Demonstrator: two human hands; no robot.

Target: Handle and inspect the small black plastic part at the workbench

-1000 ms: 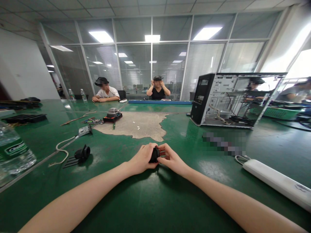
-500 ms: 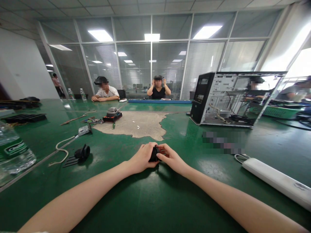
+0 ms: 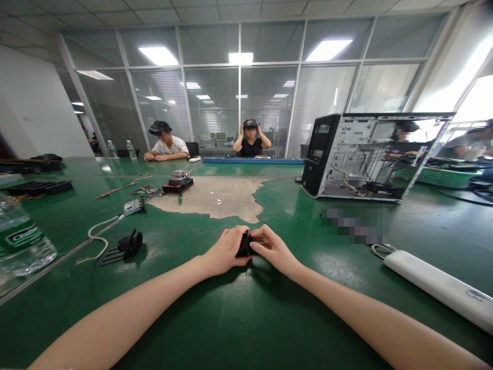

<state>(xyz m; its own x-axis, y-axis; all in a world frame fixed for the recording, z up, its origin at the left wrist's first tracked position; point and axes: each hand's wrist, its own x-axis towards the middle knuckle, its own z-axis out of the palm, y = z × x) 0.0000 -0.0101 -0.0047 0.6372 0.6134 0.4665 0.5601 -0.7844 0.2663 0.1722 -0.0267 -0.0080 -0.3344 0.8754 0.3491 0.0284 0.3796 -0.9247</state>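
A small black part [image 3: 244, 245], its exact kind unclear, is held low over the green table [image 3: 239, 313] in front of me. My left hand [image 3: 225, 252] is closed round its left side, thumb below and fingers on top. From the right, my right hand [image 3: 274, 251] touches the part with thumb and fingertips in a pinch; whatever lies between those fingertips is too small to make out. Further left, a black plastic piece with a round head and several prongs [image 3: 130, 242] lies on the table.
An open computer case [image 3: 323, 154] stands at the right, a white power strip [image 3: 435, 288] nearer. To the left are a water bottle [image 3: 26, 236], a metal bracket with a cable [image 3: 134, 205] and a dome-topped device [image 3: 179, 180]. Two people sit across the table.
My right hand's fingers have shifted slightly on the black part, the thumb moving a little to the right. My left hand keeps its hold.
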